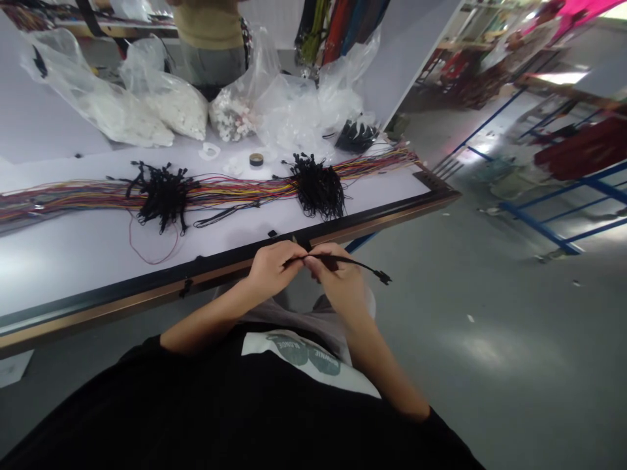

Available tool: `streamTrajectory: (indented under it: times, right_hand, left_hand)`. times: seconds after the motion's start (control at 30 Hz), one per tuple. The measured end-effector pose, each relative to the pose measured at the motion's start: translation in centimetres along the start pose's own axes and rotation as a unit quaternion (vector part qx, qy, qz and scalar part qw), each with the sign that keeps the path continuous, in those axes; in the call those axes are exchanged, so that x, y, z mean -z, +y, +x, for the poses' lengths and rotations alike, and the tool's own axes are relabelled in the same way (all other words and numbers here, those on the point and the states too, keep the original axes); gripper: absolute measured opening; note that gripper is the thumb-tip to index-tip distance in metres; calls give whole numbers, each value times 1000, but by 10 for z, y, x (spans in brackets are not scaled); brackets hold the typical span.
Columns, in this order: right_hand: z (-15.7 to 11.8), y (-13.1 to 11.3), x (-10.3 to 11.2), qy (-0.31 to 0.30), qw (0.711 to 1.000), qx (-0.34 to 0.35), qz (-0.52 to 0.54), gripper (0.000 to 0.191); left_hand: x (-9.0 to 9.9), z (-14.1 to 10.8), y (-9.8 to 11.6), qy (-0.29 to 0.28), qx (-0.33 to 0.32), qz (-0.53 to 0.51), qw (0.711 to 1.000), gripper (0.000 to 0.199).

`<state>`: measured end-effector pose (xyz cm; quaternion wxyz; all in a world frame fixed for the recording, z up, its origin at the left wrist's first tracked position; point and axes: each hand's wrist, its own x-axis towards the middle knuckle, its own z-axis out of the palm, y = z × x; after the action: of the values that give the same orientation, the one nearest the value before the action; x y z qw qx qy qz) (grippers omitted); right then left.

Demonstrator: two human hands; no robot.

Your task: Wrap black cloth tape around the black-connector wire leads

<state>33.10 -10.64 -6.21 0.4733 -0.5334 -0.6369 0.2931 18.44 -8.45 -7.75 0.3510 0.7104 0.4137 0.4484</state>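
My left hand [275, 267] and my right hand [339, 277] meet in front of the table's near edge, fingertips touching. Both pinch a thin black cable [360, 264], whose free end with a black connector [383, 277] sticks out to the right. Beyond my hands, a bundle of coloured wires [245, 189] runs lengthwise over the white table [220, 238]. Two clumps of black connectors lie on it, one at the left [164, 196] and one nearer the middle [318, 186]. A looped black cable [220, 215] rests between the clumps.
Clear plastic bags of white parts [181, 108] stand along the table's back, beside a bag of black parts [356, 136]. A tape roll [256, 159] lies before them. Behind the divider stands a person [209, 29]. Blue-framed racks [543, 232] are at the right.
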Motion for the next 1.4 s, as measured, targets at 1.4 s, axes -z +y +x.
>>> streamTrajectory:
  times: [1.4]
  right_hand:
    - [1, 0, 0, 65, 997, -11, -27, 10]
  left_hand:
    - [5, -6, 6, -36, 89, 0, 995, 9]
